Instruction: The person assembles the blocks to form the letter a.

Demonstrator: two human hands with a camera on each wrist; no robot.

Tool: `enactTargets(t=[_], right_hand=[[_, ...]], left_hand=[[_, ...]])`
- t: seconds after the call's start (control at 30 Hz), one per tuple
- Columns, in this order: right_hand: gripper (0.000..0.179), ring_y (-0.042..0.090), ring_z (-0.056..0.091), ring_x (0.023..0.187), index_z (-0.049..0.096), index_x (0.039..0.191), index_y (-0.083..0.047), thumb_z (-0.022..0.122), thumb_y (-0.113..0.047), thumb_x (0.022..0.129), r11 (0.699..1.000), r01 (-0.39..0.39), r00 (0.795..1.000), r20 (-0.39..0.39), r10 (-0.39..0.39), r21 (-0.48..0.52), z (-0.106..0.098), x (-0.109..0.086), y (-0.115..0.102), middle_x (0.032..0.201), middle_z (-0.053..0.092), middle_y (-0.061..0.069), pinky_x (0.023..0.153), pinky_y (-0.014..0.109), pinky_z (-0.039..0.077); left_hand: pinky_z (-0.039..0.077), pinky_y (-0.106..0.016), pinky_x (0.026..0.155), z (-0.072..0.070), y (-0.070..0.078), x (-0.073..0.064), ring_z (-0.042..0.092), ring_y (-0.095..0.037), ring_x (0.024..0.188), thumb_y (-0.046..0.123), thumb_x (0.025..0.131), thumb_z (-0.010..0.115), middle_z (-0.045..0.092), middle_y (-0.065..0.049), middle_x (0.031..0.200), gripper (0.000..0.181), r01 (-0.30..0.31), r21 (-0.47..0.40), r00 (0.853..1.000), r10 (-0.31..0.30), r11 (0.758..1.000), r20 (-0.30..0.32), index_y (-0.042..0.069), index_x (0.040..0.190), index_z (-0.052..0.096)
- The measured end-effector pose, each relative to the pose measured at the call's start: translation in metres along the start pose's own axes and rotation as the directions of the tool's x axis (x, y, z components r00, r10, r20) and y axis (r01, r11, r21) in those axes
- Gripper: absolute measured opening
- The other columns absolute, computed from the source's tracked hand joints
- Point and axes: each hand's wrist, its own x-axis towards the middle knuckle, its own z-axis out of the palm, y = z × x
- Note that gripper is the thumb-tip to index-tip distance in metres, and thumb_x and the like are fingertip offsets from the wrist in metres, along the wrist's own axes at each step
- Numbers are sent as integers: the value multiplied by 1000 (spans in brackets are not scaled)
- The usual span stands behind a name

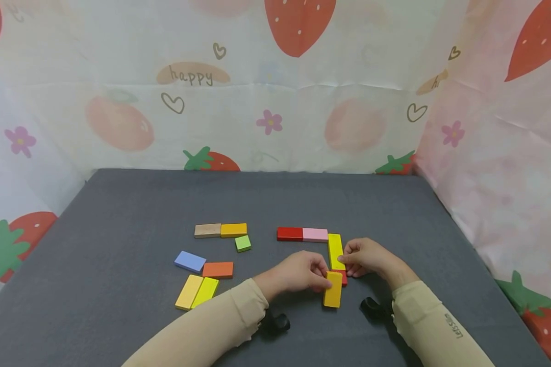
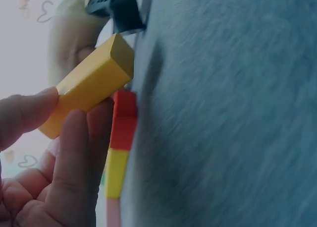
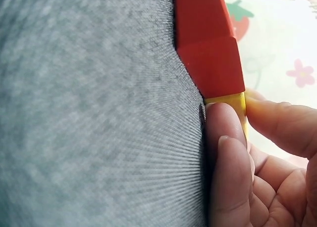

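My left hand point(image 1: 297, 272) pinches a golden-yellow block point(image 1: 332, 293) between thumb and fingers. In the left wrist view that block point(image 2: 91, 81) is tilted and raised off the cloth. My right hand point(image 1: 372, 260) pinches the near end of a bright yellow block point(image 1: 335, 248) lying on the table. Against that end lies a small red block point(image 3: 213, 66), partly hidden behind the golden-yellow one in the head view. At the yellow block's far end, a pink block point(image 1: 315, 235) and a longer red block point(image 1: 289, 234) run leftward in a row.
Left of my hands lie a wooden block point(image 1: 207, 231), an amber block point(image 1: 233, 230), a green cube point(image 1: 243, 243), a blue block point(image 1: 190, 261), an orange block point(image 1: 218, 270), a pale yellow block point(image 1: 189, 292) and another yellow block point(image 1: 205, 292). Printed curtains point(image 1: 266, 92) enclose the dark table point(image 1: 142, 204).
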Motion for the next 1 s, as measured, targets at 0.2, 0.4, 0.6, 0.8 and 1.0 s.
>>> enactTargets(t=[0.2,0.4,0.6,0.8,1.0], right_hand=[[18,14,60,60,60,87,-6,69,-21,91,1000,0,1000,-4,0,-7,1,-2,-2,72,62,3,60,25,55],[18,15,60,61,60,86,-7,69,-21,90,1000,-7,1000,-15,7,-15,1,-1,-1,72,63,4,61,25,54],[18,15,61,60,59,85,-7,69,-21,90,1000,6,1000,-14,-6,-8,1,-2,-1,72,62,4,60,25,54],[18,16,61,61,59,85,-7,69,-21,90,1000,1,1000,-19,-1,-14,2,-2,-1,73,62,4,60,25,54],[18,16,61,61,59,84,-7,69,-21,90,1000,0,1000,-26,0,-21,2,-1,0,73,62,4,60,25,54]], left_hand=[[57,-25,72,11,-4,4,62,-14,69,19,83,77,68,-1,80,17,22,-80,1000,-23,997,-10,11,89,64],[56,-24,69,18,-3,5,64,-15,67,21,82,78,68,-1,80,17,74,-99,997,-77,992,-29,12,86,65],[55,-23,64,22,0,6,68,-14,63,22,82,78,69,-4,73,17,134,-82,991,-134,988,5,11,82,65],[55,-23,62,24,2,8,68,-14,60,21,82,79,69,-5,71,17,158,-51,987,-157,986,22,11,78,66],[54,-22,62,25,5,8,66,-14,58,21,80,80,68,-4,69,17,158,-4,987,-158,987,42,10,76,67]])
